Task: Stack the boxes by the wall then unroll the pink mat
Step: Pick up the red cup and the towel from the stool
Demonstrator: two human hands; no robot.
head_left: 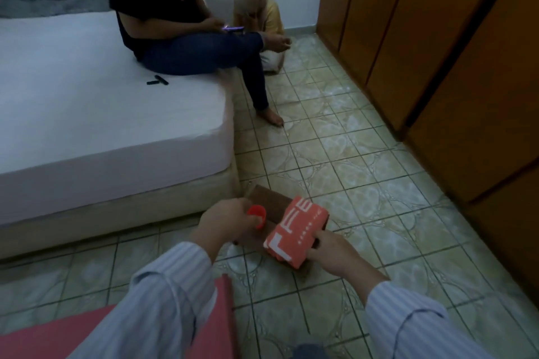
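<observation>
An orange box (294, 232) with white lettering rests on a flat brown box (267, 199) above the tiled floor. My right hand (335, 255) grips the orange box's near end. My left hand (224, 220) is closed around a small red cup (258, 214) just left of the boxes. The pink mat (87, 326) lies spread flat at the bottom left, partly under my left sleeve.
A white mattress bed (102, 114) fills the left side. One person sits on its corner with a foot (272, 118) on the floor, another person (262, 20) sits on the floor behind. Wooden wardrobe doors (437, 52) line the right. Tiled floor (350, 154) runs between.
</observation>
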